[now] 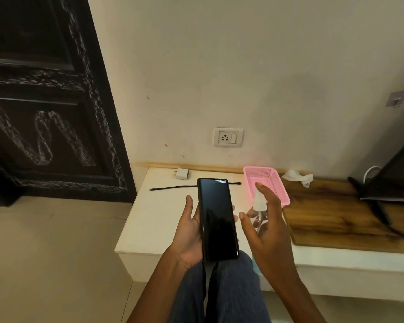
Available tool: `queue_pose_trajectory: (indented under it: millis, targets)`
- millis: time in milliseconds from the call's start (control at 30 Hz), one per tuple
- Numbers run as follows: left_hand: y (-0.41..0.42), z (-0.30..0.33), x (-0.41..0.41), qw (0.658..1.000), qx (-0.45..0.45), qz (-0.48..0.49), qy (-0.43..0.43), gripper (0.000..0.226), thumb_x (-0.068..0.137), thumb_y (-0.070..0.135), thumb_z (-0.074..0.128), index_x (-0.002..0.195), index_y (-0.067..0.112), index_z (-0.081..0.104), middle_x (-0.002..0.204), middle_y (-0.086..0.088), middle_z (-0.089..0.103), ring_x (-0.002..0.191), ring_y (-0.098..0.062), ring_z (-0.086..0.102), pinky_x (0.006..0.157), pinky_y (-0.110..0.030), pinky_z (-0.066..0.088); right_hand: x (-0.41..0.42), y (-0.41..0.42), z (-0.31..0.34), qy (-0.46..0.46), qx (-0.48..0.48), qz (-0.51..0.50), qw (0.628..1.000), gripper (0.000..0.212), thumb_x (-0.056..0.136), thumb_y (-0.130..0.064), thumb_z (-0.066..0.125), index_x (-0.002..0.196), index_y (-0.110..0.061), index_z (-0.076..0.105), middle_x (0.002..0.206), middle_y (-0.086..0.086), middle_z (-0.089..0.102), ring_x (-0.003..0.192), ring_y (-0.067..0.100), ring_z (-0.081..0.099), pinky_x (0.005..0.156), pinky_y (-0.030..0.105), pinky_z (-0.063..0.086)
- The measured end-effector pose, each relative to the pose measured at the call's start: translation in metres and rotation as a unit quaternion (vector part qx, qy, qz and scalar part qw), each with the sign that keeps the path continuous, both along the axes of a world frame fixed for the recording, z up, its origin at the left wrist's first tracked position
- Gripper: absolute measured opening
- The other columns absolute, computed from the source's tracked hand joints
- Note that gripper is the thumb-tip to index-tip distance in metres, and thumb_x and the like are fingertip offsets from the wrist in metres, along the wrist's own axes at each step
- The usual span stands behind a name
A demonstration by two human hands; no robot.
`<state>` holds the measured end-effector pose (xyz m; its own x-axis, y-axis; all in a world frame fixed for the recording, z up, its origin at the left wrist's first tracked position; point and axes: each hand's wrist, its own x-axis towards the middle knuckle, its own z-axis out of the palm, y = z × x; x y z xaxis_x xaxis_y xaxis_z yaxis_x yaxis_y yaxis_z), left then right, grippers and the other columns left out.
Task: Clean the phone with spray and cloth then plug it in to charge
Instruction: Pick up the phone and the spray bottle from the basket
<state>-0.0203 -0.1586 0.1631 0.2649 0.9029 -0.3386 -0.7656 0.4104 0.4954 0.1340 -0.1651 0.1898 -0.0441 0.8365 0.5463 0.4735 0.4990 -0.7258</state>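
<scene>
phone gripped in left hand, right hand holding spray bottle; no legible writing.

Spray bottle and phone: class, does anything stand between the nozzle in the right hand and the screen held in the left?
Nothing visible does. The right hand holds the small clear spray bottle with the white nozzle just right of the black glass-fronted phone, which the left hand grips screen-up. Only open air separates them.

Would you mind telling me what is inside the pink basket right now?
The pink basket shows only its bare mesh floor and walls at the far end. Its near part is covered by the right hand and the spray bottle it holds, so anything there cannot be seen.
</scene>
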Motion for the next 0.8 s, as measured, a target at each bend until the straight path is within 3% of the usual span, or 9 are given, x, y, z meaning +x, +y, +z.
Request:
queue_pose_trajectory:
  millis: [67, 167, 267, 433, 600, 733, 800]
  targets:
    - [0.0, -0.003, 0.001, 1.0, -0.001, -0.002, -0.01, 0.069, 0.089, 0.068, 0.027, 0.117, 0.02, 0.066, 0.12, -0.017, 0.066, 0.109, -0.034, 0.063, 0.08, -0.046, 0.056, 0.003, 0.007, 0.004, -0.058, -0.019, -0.017, 0.998, 0.063, 0.086, -0.018, 0.063, 0.134, -0.041, 0.029, 0.121, 0.002, 0.057, 0.07, 0.008, 0.057, 0.059, 0.016, 0.051]
    - [0.002, -0.007, 0.003, 1.0, -0.002, -0.008, -0.014, 0.069, 0.088, 0.07, 0.027, 0.111, 0.022, 0.071, 0.122, -0.018, 0.065, 0.114, -0.037, 0.06, 0.102, -0.058, 0.039, 0.006, 0.02, 0.009, -0.147, -0.045, -0.033, 0.988, 0.062, 0.089, -0.02, 0.059, 0.139, -0.037, 0.026, 0.12, 0.004, 0.058, 0.062, 0.0, 0.048, 0.054, 0.008, 0.038]
    - [0.003, -0.012, 0.006, 1.0, -0.002, -0.018, -0.021, 0.072, 0.086, 0.073, 0.027, 0.112, 0.024, 0.072, 0.129, -0.018, 0.06, 0.125, -0.039, 0.05, 0.111, -0.061, 0.024, 0.003, 0.03, 0.018, -0.219, -0.074, -0.063, 0.971, 0.057, 0.09, -0.02, 0.056, 0.139, -0.032, 0.028, 0.12, 0.003, 0.058, 0.068, 0.004, 0.052, 0.059, 0.013, 0.043]
    - [0.006, -0.017, 0.008, 0.999, -0.005, -0.024, -0.021, 0.072, 0.085, 0.074, 0.027, 0.118, 0.025, 0.068, 0.128, -0.017, 0.061, 0.122, -0.038, 0.054, 0.109, -0.061, 0.028, -0.004, 0.039, 0.023, -0.288, -0.097, -0.091, 0.948, 0.054, 0.09, -0.02, 0.056, 0.137, -0.029, 0.03, 0.116, 0.003, 0.06, 0.084, 0.015, 0.063, 0.079, 0.028, 0.052]
    - [0.009, -0.017, 0.007, 1.0, -0.01, -0.018, -0.014, 0.076, 0.085, 0.074, 0.026, 0.132, 0.022, 0.055, 0.125, -0.017, 0.063, 0.109, -0.033, 0.064, 0.093, -0.048, 0.047, -0.005, 0.027, 0.017, -0.311, -0.103, -0.087, 0.941, 0.053, 0.09, -0.019, 0.055, 0.136, -0.027, 0.03, 0.109, 0.001, 0.06, 0.079, 0.014, 0.061, 0.076, 0.027, 0.052]
    - [0.013, -0.022, 0.004, 0.999, -0.021, -0.014, -0.037, 0.085, 0.082, 0.075, 0.032, 0.138, 0.014, 0.049, 0.14, -0.019, 0.049, 0.122, -0.034, 0.053, 0.095, -0.047, 0.049, -0.003, 0.008, -0.002, -0.329, -0.118, -0.068, 0.934, 0.059, 0.09, -0.02, 0.055, 0.139, -0.031, 0.024, 0.106, 0.0, 0.058, 0.073, 0.01, 0.056, 0.066, 0.027, 0.054]
    - [0.013, -0.019, 0.002, 0.997, -0.032, -0.002, -0.068, 0.085, 0.082, 0.073, 0.037, 0.139, 0.01, 0.048, 0.14, -0.021, 0.046, 0.115, -0.035, 0.053, 0.092, -0.049, 0.048, 0.0, -0.007, -0.013, -0.342, -0.137, -0.053, 0.928, 0.057, 0.091, -0.021, 0.051, 0.139, -0.033, 0.022, 0.104, -0.003, 0.055, 0.076, 0.009, 0.053, 0.068, 0.023, 0.051]
